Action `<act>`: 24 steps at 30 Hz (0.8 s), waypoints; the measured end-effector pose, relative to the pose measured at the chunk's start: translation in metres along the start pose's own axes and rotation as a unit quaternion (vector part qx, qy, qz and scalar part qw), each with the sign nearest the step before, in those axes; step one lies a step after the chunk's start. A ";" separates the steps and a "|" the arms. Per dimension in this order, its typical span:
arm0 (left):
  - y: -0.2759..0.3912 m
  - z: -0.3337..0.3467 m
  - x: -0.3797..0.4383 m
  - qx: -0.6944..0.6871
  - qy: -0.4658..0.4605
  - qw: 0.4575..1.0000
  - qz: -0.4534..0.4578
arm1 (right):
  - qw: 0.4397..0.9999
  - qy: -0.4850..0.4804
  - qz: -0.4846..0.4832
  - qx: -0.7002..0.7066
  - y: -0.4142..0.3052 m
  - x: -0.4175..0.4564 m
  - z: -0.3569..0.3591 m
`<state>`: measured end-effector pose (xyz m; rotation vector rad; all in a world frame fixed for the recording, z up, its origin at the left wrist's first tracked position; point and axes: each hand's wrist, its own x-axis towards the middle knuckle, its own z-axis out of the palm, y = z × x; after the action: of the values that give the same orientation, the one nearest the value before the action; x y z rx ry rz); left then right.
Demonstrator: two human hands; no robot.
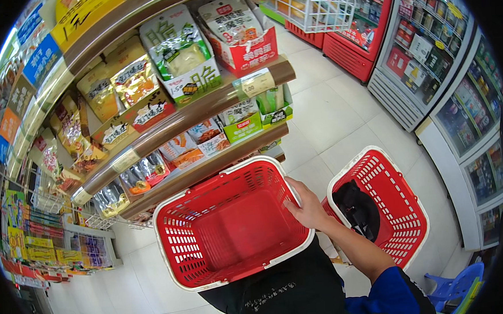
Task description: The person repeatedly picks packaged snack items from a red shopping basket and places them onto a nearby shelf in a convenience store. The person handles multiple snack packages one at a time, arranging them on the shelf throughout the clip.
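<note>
With my right hand point(308, 203) I grip the white rim of a red plastic shopping basket point(238, 227) at its right end. Nothing lies in this basket, and its slotted walls let the floor show through. It is held level in front of my body, close to the shelves. My left hand is out of view. Beyond my right forearm, a second red shopping basket point(395, 208) with a white rim holds a black item point(358, 211), perhaps a bag or cap.
Tiered shelves point(181, 131) of packaged snacks rise ahead and to the left. Drinks refrigerators point(426, 47) line the right side. A white wire basket point(328, 7) stands at the far end. There is a blue plastic chair point(457, 280) at lower right. White tiles point(330, 104) cover the floor.
</note>
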<state>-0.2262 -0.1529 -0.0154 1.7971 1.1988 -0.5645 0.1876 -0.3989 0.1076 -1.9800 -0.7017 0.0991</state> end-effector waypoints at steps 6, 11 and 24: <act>-0.001 -0.005 -0.015 0.033 -0.019 0.999 -0.005 | 0.985 0.046 -0.106 -0.126 -0.012 0.006 -0.007; 0.032 -0.065 -0.059 0.277 -0.187 0.942 -0.023 | 0.970 0.118 -0.190 -0.098 -0.023 0.054 -0.032; 0.424 -0.094 -0.051 0.024 0.089 0.781 0.617 | 0.980 0.142 -0.066 0.127 -0.057 0.233 -0.041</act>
<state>0.1237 -0.1612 0.2474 2.2370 -0.0901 0.3654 0.3708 -0.2918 0.2278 -1.6561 -0.5991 -0.1633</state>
